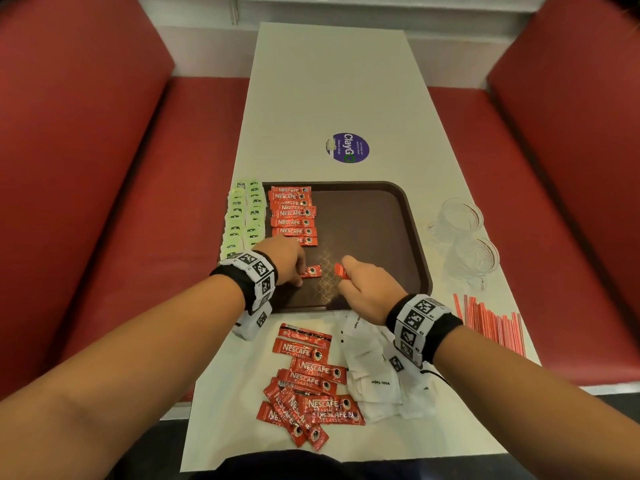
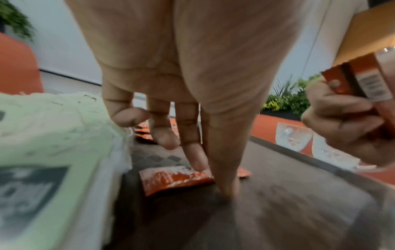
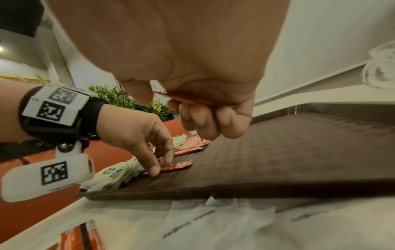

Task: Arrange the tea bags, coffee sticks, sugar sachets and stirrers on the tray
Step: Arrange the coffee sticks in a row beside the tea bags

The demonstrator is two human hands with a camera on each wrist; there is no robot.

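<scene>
A brown tray [image 1: 381, 220] lies on the white table. Green tea bags [image 1: 242, 216] fill its left edge, beside a column of red coffee sticks [image 1: 292, 216]. My left hand [image 1: 298, 275] reaches down below that column and pinches a coffee stick [image 1: 311, 271] lying flat on the tray, thumb at its near edge, fingertip [image 2: 198, 165] on top. My right hand [image 1: 346, 275] hovers over the tray's front middle, fingers curled round a couple of coffee sticks [image 1: 340, 270], whose printed backs [image 2: 363, 81] show in the left wrist view.
A loose pile of coffee sticks [image 1: 308, 386] and white sugar sachets [image 1: 374, 372] lie on the table in front of the tray. Red-and-white stirrers [image 1: 491, 323] lie at the right front. Two glass cups [image 1: 464, 233] stand right of the tray. Red benches flank the table.
</scene>
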